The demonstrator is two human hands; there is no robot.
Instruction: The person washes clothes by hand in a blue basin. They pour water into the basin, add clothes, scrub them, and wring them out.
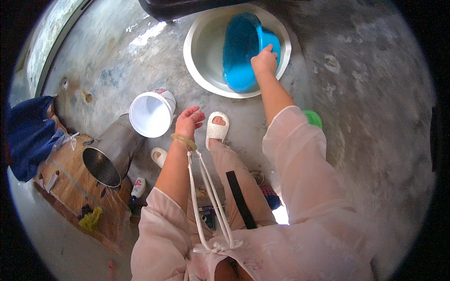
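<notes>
A blue plastic basin is tilted steeply over a wide, pale round washbasin on the floor. My right hand grips the blue basin near its right side, with the fingers partly hidden against it. Whether liquid lies in the wide washbasin is hard to tell. My left hand hangs in the air with nothing in it, its fingers loosely apart and a bangle around the wrist. Just left of that hand, a white bucket stands tilted toward me with its inside showing.
A tall dark cylinder, open at one end, lies beside brown cardboard. Near it is a white bottle. Dark blue cloth hangs at the far left. A green container sits behind my right sleeve. My slippered foot is below the washbasin.
</notes>
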